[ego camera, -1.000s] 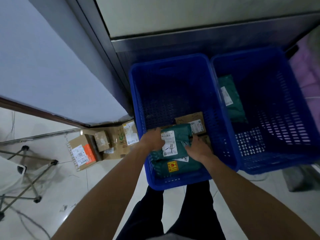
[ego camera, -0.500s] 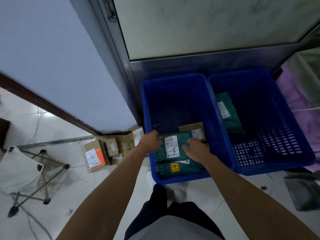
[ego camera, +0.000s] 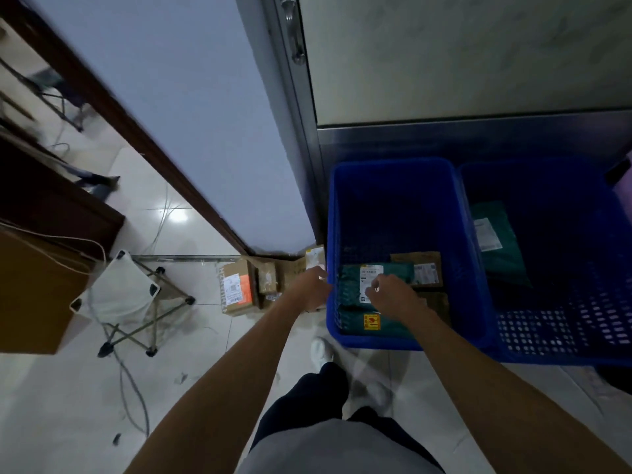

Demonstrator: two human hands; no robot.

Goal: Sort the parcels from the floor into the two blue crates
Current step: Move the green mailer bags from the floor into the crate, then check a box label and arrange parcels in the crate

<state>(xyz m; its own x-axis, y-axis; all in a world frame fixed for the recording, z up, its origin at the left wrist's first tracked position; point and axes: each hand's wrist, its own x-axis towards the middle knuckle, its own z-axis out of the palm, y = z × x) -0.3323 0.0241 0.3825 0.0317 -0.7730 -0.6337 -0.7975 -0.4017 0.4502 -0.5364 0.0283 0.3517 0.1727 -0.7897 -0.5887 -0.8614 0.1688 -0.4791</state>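
A pale tiled floor (ego camera: 191, 398) is seen from above, bounded at the far side by a grey-blue wall (ego camera: 178, 97) and a metal door frame (ego camera: 294, 107). Two blue crates are set side by side against the frame. In the left crate (ego camera: 403, 340) a green mailer (ego camera: 396, 270) with a white label is laid over other green mailers and brown boxes. The right hand (ego camera: 393, 297) is held over that mailer, fingers curled; whether anything is pinched cannot be told. The left hand (ego camera: 309, 289) is placed at the crate's left wall, empty, its fingers hidden by blur. In the right crate (ego camera: 554, 357) one green parcel (ego camera: 502, 248) is leaned. On the floor left of the crates, cardboard boxes (ego camera: 239, 289) are stacked near a folding stool (ego camera: 119, 295).
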